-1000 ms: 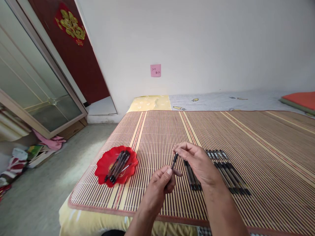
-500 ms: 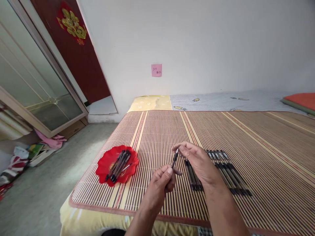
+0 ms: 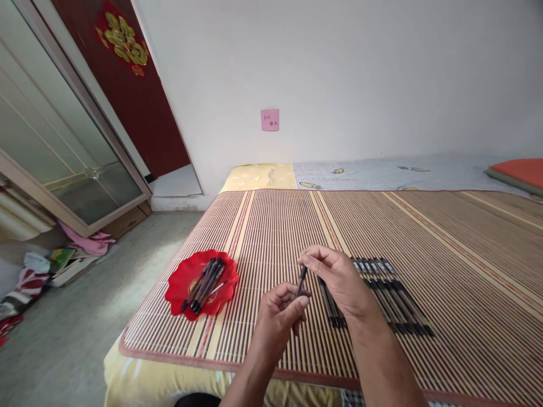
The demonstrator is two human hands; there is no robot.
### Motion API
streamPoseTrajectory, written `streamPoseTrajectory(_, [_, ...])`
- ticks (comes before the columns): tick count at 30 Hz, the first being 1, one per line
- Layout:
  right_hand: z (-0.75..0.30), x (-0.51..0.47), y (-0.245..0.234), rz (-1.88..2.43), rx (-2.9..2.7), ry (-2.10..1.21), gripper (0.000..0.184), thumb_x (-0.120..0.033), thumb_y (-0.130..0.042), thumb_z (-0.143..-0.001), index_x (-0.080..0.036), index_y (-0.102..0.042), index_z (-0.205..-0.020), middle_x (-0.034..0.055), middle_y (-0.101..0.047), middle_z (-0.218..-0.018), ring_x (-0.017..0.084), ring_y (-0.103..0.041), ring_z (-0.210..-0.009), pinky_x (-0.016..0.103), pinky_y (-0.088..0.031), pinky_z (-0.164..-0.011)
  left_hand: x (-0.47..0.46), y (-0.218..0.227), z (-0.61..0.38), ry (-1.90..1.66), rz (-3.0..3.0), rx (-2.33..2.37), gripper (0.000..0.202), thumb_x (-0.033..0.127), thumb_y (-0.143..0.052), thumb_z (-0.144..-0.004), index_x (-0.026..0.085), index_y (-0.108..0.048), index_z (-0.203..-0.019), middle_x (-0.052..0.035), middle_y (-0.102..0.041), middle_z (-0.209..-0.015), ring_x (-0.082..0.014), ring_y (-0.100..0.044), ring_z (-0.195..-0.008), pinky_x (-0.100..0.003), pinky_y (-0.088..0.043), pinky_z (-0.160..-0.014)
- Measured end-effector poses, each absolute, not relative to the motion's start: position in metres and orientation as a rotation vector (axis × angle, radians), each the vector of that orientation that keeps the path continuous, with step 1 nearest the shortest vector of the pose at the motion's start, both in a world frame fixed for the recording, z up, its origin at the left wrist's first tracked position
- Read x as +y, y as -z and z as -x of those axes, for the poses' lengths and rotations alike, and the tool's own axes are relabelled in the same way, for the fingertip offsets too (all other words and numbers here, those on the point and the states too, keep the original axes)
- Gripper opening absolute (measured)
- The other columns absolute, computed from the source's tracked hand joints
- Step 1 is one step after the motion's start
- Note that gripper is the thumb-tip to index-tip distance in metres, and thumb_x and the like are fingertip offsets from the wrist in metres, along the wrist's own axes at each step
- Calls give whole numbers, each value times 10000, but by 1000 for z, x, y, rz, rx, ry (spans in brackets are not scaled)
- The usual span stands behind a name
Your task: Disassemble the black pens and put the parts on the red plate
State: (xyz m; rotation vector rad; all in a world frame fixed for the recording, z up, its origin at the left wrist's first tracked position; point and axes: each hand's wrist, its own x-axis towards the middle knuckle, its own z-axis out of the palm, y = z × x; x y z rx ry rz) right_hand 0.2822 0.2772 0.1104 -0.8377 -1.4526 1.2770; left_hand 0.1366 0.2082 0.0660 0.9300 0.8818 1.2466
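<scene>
A dark pen (image 3: pixel 301 280) is held near upright between my two hands above the mat. My left hand (image 3: pixel 280 316) is closed around its lower part, thumb and fingers gripping the barrel. The fingertips of my right hand (image 3: pixel 335 277) pinch its upper end and hide the tip. Under and beside my right hand lie several pens (image 3: pixel 401 305) in rows, partly covered by the hand and wrist. To the left, a red scalloped plate (image 3: pixel 176 285) holds several more dark pens (image 3: pixel 206 285) in a loose bundle, with a thin white stick-like piece beside them.
A striped bamboo mat (image 3: pixel 263 226) covers the bed, over a yellow sheet (image 3: pixel 161 376) at the front edge. An orange folded cloth (image 3: pixel 520 172) lies at the far right. A pink note (image 3: pixel 270 120) is stuck on the wall. Left of the bed is grey floor (image 3: pixel 93 322).
The pen has turned more upright, and its silver tip is now hidden at my right fingertips. My left thumb has shifted slightly right and down. The plate and laid-out pens have stayed put.
</scene>
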Motion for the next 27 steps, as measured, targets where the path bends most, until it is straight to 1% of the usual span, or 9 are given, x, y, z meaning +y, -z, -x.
streamPoseTrajectory(2, [-283,278,-110,847,-1445,-1279,268,-466,-751,-866,-214,-705,-785,12,-648,-830,172,-600,-832,312,-484,-807,207,-67,-137,-1233,-923,836,428,514,-837,-782,128,-725,-927,14,-614,-606,-68,-454,-453,-200,-306,-450])
streamPoseTrajectory(5, [-286,280,-107,849,-1452,-1270,259,-461,-735,-885,-216,-715,-803,10,-655,-844,165,-599,-840,304,-470,-815,204,-67,-135,-1128,-918,701,490,565,-624,-949,98,-757,-1020,-84,-718,-686,-106,-583,-514,-211,-338,-491])
streamPoseTrajectory(8, [-291,280,-106,859,-1452,-1252,233,-438,-735,-894,-224,-709,-805,0,-649,-836,159,-595,-843,295,-460,-822,203,-66,-130,-998,-917,579,480,529,-599,-968,84,-774,-1018,-146,-770,-763,-131,-641,-560,-214,-343,-487])
streamPoseTrajectory(11, [-291,278,-108,875,-1481,-1271,228,-432,-730,-900,-229,-698,-802,-8,-628,-821,155,-581,-825,292,-458,-805,203,-66,-126,-938,-931,572,410,484,-677,-930,92,-777,-995,-141,-785,-795,-122,-643,-566,-205,-346,-481])
streamPoseTrajectory(14, [-289,277,-111,863,-1522,-1299,242,-450,-706,-914,-228,-699,-817,0,-627,-841,164,-584,-845,303,-461,-810,204,-67,-128,-956,-937,668,385,487,-771,-850,103,-750,-864,-104,-765,-721,-112,-618,-530,-200,-345,-464])
streamPoseTrajectory(17, [-287,278,-111,853,-1545,-1296,251,-455,-694,-919,-223,-698,-822,11,-635,-865,174,-586,-869,318,-461,-826,207,-67,-133,-1037,-924,811,425,495,-874,-728,147,-632,-694,-51,-710,-607,-101,-568,-482,-200,-357,-459])
streamPoseTrajectory(21, [-287,280,-108,855,-1521,-1279,250,-450,-710,-905,-221,-696,-806,10,-637,-848,176,-585,-862,322,-459,-824,208,-67,-138,-1173,-916,989,520,456,-958,-609,176,-519,-614,11,-622,-515,-70,-498,-460,-179,-341,-457])
streamPoseTrajectory(23, [-289,281,-107,856,-1502,-1272,247,-446,-706,-907,-220,-703,-808,12,-647,-845,177,-589,-862,326,-457,-833,208,-68,-137,-1163,-909,970,494,476,-941,-636,167,-556,-656,0,-646,-562,-74,-511,-466,-179,-345,-445])
streamPoseTrajectory(27, [-292,283,-105,855,-1480,-1265,239,-439,-691,-921,-220,-710,-825,22,-665,-869,184,-595,-875,335,-453,-852,206,-70,-130,-1010,-919,728,458,577,-729,-860,120,-713,-885,-90,-744,-744,-107,-598,-517,-192,-373,-437])
